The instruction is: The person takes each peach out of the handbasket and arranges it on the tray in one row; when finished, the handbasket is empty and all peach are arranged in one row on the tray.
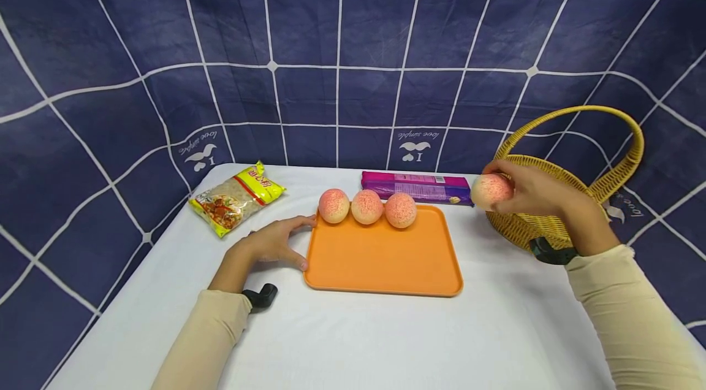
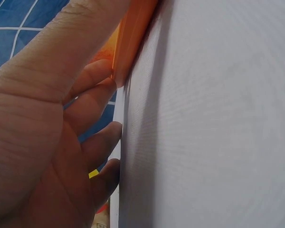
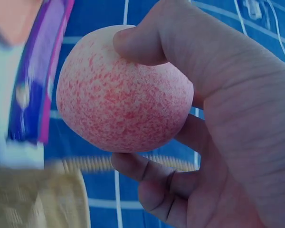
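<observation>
My right hand (image 1: 532, 191) holds a pink and cream peach (image 3: 123, 95) between thumb and fingers, raised in front of the wicker basket (image 1: 529, 227). At the left side of the orange tray (image 1: 380, 261), my left hand (image 1: 276, 241) spreads its thumb and fingers along the rim. Its fingertips (image 2: 109, 85) meet the tray's edge in the left wrist view. Three more peaches sit in a row along the tray's far edge: a left one (image 1: 333, 205), a middle one (image 1: 366, 206) and a right one (image 1: 401, 210).
A yellow-labelled food bag (image 1: 237, 198) lies on the white table (image 1: 386, 341) at the back left. Behind the tray is a long purple and pink packet (image 1: 419, 186). The basket's tall handle (image 1: 584, 109) arches up at the right, near the blue checked cloth (image 1: 375, 95).
</observation>
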Action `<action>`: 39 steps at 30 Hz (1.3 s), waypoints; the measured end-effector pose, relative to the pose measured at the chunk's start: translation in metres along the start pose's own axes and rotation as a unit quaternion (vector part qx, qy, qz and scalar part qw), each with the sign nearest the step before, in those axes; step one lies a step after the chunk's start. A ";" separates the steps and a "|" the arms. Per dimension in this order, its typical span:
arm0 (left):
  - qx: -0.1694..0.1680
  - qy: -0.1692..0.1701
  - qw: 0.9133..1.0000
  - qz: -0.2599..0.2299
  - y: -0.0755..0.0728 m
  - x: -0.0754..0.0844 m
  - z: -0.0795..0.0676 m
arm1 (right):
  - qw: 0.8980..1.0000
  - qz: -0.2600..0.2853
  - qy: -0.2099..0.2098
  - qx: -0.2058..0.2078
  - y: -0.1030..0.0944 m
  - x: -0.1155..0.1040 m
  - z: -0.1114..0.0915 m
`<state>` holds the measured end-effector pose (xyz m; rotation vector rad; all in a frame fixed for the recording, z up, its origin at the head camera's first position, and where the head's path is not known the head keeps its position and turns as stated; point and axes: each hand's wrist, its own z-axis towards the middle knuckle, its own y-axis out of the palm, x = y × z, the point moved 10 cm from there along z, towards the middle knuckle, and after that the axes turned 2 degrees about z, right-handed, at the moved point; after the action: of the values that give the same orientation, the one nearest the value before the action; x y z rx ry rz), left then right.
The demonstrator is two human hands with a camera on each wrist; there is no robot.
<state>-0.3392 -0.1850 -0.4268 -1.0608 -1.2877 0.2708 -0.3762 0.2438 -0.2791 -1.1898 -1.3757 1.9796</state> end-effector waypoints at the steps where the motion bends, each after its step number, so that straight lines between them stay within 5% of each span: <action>1: 0.000 -0.001 1.000 0.000 0.000 -0.001 0.000 | 1.000 0.002 -0.014 0.000 0.006 -0.006 0.003; 9: -0.002 -0.001 1.000 -0.005 0.002 -0.001 -0.001 | 0.994 0.042 -0.094 -0.020 0.061 -0.034 0.031; 19: 0.000 0.006 1.000 0.004 0.001 0.002 0.000 | 0.992 0.079 -0.079 -0.061 0.103 -0.025 0.054; 39: 0.000 -0.003 1.000 0.007 0.000 -0.001 0.000 | 0.994 0.071 -0.064 -0.052 0.114 -0.021 0.057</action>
<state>-0.3393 -0.1857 -0.4270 -1.0699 -1.2864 0.2840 -0.4010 0.1520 -0.3670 -1.2573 -1.5114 2.1392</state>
